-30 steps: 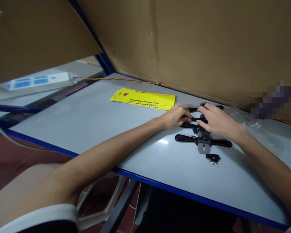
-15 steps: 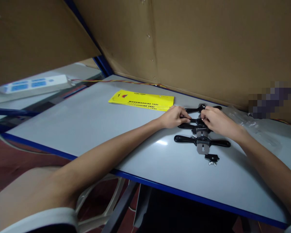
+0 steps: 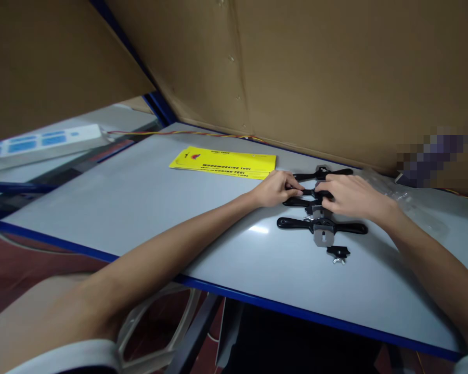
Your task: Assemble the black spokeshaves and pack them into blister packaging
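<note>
Several black spokeshaves lie in a column on the table. My left hand (image 3: 277, 188) is closed on the left handle of the middle spokeshave (image 3: 308, 192). My right hand (image 3: 347, 195) has curled fingers over the same spokeshave's centre and right side, hiding most of it. Just nearer, another spokeshave (image 3: 294, 202) is partly covered by my right hand. The nearest spokeshave (image 3: 291, 223) lies with its grey blade (image 3: 323, 237) exposed, and a loose black cap with a wing screw (image 3: 338, 253) is below it. Beyond my hands rests the farthest spokeshave (image 3: 340, 172).
Yellow printed cards (image 3: 222, 161) lie stacked left of the tools. Clear plastic bags (image 3: 417, 208) are to the right, near a pixelated dark object (image 3: 432, 161). A brown board wall (image 3: 315, 78) closes the back. A white power strip (image 3: 47, 140) sits at far left.
My right hand has shifted from a pinch at the spokeshave's centre to lie flatter across its right side. The left hand keeps its hold. The view has shifted slightly.
</note>
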A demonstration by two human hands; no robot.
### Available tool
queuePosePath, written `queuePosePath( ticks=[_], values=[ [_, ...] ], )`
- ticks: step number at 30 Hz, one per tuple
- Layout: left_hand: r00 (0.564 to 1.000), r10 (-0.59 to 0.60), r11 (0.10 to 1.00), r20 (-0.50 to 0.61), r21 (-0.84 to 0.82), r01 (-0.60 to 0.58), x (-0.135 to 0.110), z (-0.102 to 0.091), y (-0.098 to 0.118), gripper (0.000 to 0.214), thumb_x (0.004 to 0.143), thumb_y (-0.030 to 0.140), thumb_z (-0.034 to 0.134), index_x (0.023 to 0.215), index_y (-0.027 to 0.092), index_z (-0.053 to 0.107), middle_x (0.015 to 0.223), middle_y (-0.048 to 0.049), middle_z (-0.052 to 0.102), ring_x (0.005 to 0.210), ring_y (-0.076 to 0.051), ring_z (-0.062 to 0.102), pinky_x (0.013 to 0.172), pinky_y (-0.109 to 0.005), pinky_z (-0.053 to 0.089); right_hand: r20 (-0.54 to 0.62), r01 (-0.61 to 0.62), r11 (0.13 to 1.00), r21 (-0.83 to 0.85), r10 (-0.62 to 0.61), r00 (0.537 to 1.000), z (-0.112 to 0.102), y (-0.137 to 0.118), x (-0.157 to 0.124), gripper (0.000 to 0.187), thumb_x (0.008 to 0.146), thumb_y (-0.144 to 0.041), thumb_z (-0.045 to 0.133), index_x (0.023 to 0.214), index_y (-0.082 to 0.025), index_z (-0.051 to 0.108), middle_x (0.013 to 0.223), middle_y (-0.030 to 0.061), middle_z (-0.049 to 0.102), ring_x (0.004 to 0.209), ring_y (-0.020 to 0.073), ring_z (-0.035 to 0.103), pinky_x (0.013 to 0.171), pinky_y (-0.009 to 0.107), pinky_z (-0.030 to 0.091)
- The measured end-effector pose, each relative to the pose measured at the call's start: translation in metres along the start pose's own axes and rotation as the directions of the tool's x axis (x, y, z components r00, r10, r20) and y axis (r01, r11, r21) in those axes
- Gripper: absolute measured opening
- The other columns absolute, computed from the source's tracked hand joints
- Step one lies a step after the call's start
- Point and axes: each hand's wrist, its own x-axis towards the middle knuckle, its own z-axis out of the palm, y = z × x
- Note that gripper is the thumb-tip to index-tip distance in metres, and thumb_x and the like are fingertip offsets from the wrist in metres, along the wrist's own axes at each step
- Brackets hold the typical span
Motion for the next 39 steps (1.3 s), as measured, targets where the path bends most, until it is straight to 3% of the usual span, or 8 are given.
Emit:
queuePosePath(
  ticks=[4, 10, 14, 17, 20, 25, 33, 39],
  values=[
    [1.000, 0.005, 1.000, 0.002, -0.002, -0.005, 0.000, -0.001, 0.000, 0.030, 0.089, 0.034, 0.067, 0.107, 0.019, 0.086, 0.090, -0.0085, 0.073, 0.072, -0.016, 0.062, 0.066, -0.031, 0.045, -0.045, -0.006, 1.000, 0.023, 0.007, 0.999, 0.001, 0.005, 0.000, 0.023, 0.097, -0.027, 0.055, 0.099, -0.021, 0.077, 0.107, 0.0107, 0.075, 0.086, 0.0255, 0.068, 0.065, 0.035, 0.036],
    [1.000, -0.010, 1.000, 0.025, 0.000, 0.010, -0.001, -0.001, -0.002, 0.032, 0.091, 0.035, 0.065, 0.107, 0.018, 0.086, 0.092, -0.0102, 0.074, 0.073, -0.017, 0.063, 0.069, -0.033, 0.046, -0.018, -0.118, 0.990, 0.080, 0.120, 0.993, 0.010, 0.001, 0.006, 0.026, 0.107, -0.034, 0.051, 0.121, -0.016, 0.065, 0.101, 0.0143, 0.076, 0.086, 0.0286, 0.070, 0.066, 0.035, 0.037],
    [1.000, 0.000, 1.000, 0.029, -0.008, 0.001, -0.001, -0.001, -0.004, 0.030, 0.091, 0.036, 0.066, 0.107, 0.018, 0.086, 0.091, -0.0094, 0.074, 0.073, -0.016, 0.063, 0.068, -0.032, 0.046, 0.003, -0.114, 0.964, 0.241, 0.117, 0.993, 0.015, -0.004, 0.008, 0.018, 0.103, -0.014, 0.048, 0.114, -0.018, 0.062, 0.107, 0.0127, 0.073, 0.087, 0.0235, 0.067, 0.068, 0.032, 0.039],
    [0.999, -0.010, 1.000, 0.030, -0.024, 0.011, -0.001, -0.002, -0.004, 0.028, 0.090, 0.034, 0.069, 0.105, 0.018, 0.086, 0.091, -0.0084, 0.074, 0.075, -0.016, 0.064, 0.069, -0.030, 0.047, -0.036, -0.046, 0.960, 0.277, 0.058, 0.998, 0.018, -0.003, 0.008, 0.036, 0.090, 0.003, 0.045, 0.115, -0.017, 0.061, 0.121, 0.0132, 0.067, 0.102, 0.0225, 0.065, 0.079, 0.032, 0.043],
    [0.999, -0.034, 0.999, 0.020, -0.032, 0.034, -0.001, -0.002, -0.002, 0.028, 0.089, 0.034, 0.069, 0.105, 0.018, 0.086, 0.091, -0.0085, 0.074, 0.076, -0.017, 0.064, 0.069, -0.030, 0.046, -0.045, -0.034, 0.962, 0.269, 0.048, 0.998, 0.018, -0.001, 0.007, 0.030, 0.092, -0.002, 0.050, 0.117, -0.014, 0.062, 0.129, 0.0163, 0.062, 0.109, 0.0249, 0.064, 0.085, 0.033, 0.045],
    [0.998, -0.055, 0.997, 0.024, -0.054, 0.056, -0.001, -0.001, -0.001, 0.030, 0.089, 0.034, 0.068, 0.107, 0.017, 0.086, 0.091, -0.0088, 0.073, 0.072, -0.015, 0.061, 0.067, -0.030, 0.044, -0.001, -0.127, 0.961, 0.244, 0.132, 0.991, 0.015, 0.001, 0.007, 0.022, 0.109, -0.028, 0.047, 0.110, -0.016, 0.065, 0.099, 0.0127, 0.069, 0.086, 0.0243, 0.066, 0.069, 0.033, 0.040],
    [0.998, -0.060, 0.996, 0.019, -0.066, 0.061, -0.001, 0.002, -0.004, 0.028, 0.089, 0.032, 0.070, 0.106, 0.017, 0.086, 0.094, -0.0099, 0.074, 0.075, -0.016, 0.063, 0.071, -0.032, 0.047, -0.086, 0.018, 0.960, 0.281, 0.006, 0.996, 0.020, 0.005, 0.012, 0.020, 0.096, -0.005, 0.051, 0.098, -0.016, 0.066, 0.114, 0.0130, 0.068, 0.095, 0.0206, 0.063, 0.080, 0.029, 0.042],
    [0.998, -0.054, 0.997, 0.017, -0.063, 0.055, 0.000, 0.002, -0.005, 0.028, 0.088, 0.032, 0.070, 0.105, 0.017, 0.086, 0.093, -0.0096, 0.074, 0.074, -0.016, 0.062, 0.069, -0.032, 0.046, -0.006, -0.075, 0.974, 0.216, 0.078, 0.997, 0.015, 0.003, 0.008, 0.019, 0.096, -0.006, 0.050, 0.097, -0.016, 0.066, 0.103, 0.0121, 0.069, 0.091, 0.0229, 0.064, 0.074, 0.033, 0.040]
  ],
)
